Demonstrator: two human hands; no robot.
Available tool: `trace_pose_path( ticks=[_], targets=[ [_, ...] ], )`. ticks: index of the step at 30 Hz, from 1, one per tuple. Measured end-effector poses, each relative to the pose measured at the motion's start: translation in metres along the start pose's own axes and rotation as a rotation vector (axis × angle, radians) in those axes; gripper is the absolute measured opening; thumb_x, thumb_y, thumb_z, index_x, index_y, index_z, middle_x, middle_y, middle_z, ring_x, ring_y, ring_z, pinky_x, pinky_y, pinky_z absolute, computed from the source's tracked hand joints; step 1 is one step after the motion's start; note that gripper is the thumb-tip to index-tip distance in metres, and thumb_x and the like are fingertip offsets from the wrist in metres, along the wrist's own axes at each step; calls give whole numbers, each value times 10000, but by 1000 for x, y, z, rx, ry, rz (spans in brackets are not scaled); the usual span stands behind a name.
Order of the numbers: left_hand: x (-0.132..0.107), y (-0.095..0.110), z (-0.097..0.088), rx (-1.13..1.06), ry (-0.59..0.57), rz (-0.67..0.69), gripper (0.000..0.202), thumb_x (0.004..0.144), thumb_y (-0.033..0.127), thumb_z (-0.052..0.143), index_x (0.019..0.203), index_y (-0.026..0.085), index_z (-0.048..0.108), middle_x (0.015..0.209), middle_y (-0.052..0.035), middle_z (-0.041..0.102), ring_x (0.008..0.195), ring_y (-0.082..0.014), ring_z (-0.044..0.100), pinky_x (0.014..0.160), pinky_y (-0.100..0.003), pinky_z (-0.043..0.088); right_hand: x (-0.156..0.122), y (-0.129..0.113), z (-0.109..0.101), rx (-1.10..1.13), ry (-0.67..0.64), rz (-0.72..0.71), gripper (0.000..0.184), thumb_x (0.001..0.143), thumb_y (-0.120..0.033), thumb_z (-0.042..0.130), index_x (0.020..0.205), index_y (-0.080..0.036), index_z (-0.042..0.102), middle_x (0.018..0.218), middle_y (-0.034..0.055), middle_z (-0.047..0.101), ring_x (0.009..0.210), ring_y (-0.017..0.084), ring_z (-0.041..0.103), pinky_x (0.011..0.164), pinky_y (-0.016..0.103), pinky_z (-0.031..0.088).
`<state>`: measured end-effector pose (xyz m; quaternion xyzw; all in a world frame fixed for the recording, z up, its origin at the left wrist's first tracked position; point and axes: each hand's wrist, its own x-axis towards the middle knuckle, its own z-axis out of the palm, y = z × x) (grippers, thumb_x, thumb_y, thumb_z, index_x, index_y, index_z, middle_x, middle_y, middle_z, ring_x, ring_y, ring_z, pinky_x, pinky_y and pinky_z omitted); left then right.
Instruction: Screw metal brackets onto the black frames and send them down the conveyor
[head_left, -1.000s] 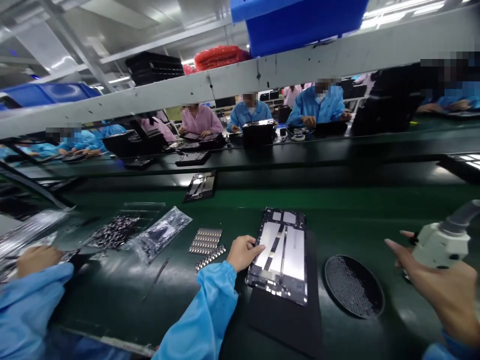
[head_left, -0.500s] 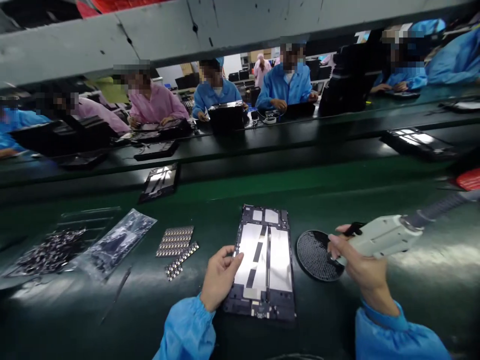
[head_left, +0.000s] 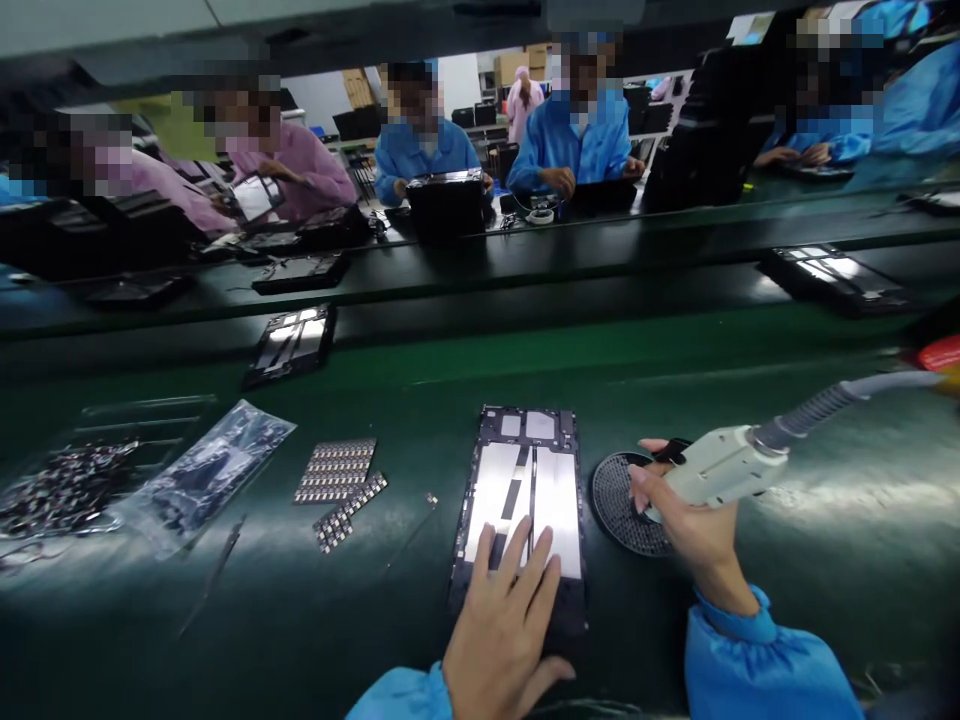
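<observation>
An opened tablet (head_left: 559, 500) with silvery battery panels and a dark frame lies in front of me. My left hand (head_left: 501, 620) rests flat across its lower part, fingers spread, hiding the bottom edge. In my right hand (head_left: 694, 530) is a pale electric screwdriver (head_left: 727, 465), its corrugated cable sleeve running off to the right. The tool's tip is hidden by my fingers, above a round black dish (head_left: 619, 515) with a gridded surface. Left of the tablet lies a small part with a thin wire (head_left: 430, 500).
Further left are sheets of small components (head_left: 335, 472), a clear plastic bag (head_left: 217, 475), a pile of dark small parts (head_left: 67, 485) and a thin tool (head_left: 217, 570). Another opened tablet (head_left: 292, 340) lies beyond. Co-workers in blue and pink sit across the bench.
My left hand has left the tablet's left edge and now lies spread on its lower part. My right hand has shifted slightly left with the screwdriver. A co-worker in pink has lifted a tablet.
</observation>
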<state>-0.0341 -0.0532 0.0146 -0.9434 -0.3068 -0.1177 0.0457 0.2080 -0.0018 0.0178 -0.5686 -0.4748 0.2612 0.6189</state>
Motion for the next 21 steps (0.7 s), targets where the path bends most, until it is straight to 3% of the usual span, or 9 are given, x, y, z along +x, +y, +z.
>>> trace_pose_path(
  ticks=[2,6,11,14,17,19,21],
  targets=[
    [7,8,6,4,-14,-51,793,758,677,610,1298,101,536,1489,-145,398,1371,-423,312,1091,-676,203,0,0,0,-19,-2,-6,137,797,-257,701,882,-203,609,491,-59,578,469,150,576,611,338,507],
    [13,22,18,-9,68,-79,645,798,602,622,1210,106,604,1477,-111,426,1379,-408,308,1119,-652,174,-2,-7,1,-54,-18,-26,167,792,-266,693,902,-211,580,498,-61,583,468,153,577,592,326,513],
    [24,41,34,-91,232,-219,591,727,586,710,1112,140,655,1369,-97,558,1314,-395,421,1108,-629,261,-3,-14,3,-94,-100,-54,162,789,-296,675,897,-211,590,478,-56,568,434,155,561,493,293,504],
    [32,45,33,-114,273,-277,564,721,566,728,1082,138,662,1327,-117,590,1275,-404,468,1060,-652,330,-3,-12,4,-82,-85,-20,222,792,-310,677,967,-206,588,494,-58,571,441,152,559,495,288,506],
    [26,40,19,-135,303,-177,543,786,575,659,1100,132,653,1322,-125,592,1270,-394,480,1015,-636,399,-4,-7,2,-84,-91,-4,293,798,-331,682,1040,-195,591,499,-61,570,455,152,563,539,296,525],
    [14,27,7,-164,345,-140,480,848,536,608,1120,143,648,1288,-115,619,1258,-350,507,999,-552,458,-4,-7,-2,-99,-82,-1,313,790,-348,700,1046,-190,611,505,-57,580,459,151,569,557,296,532],
    [-3,4,-2,-194,364,-268,337,911,414,567,1117,162,654,1215,-101,664,1188,-279,576,966,-442,508,-4,-11,-8,-90,-43,10,318,760,-350,743,1012,-188,639,527,-46,605,459,151,577,544,287,530]
  ],
)
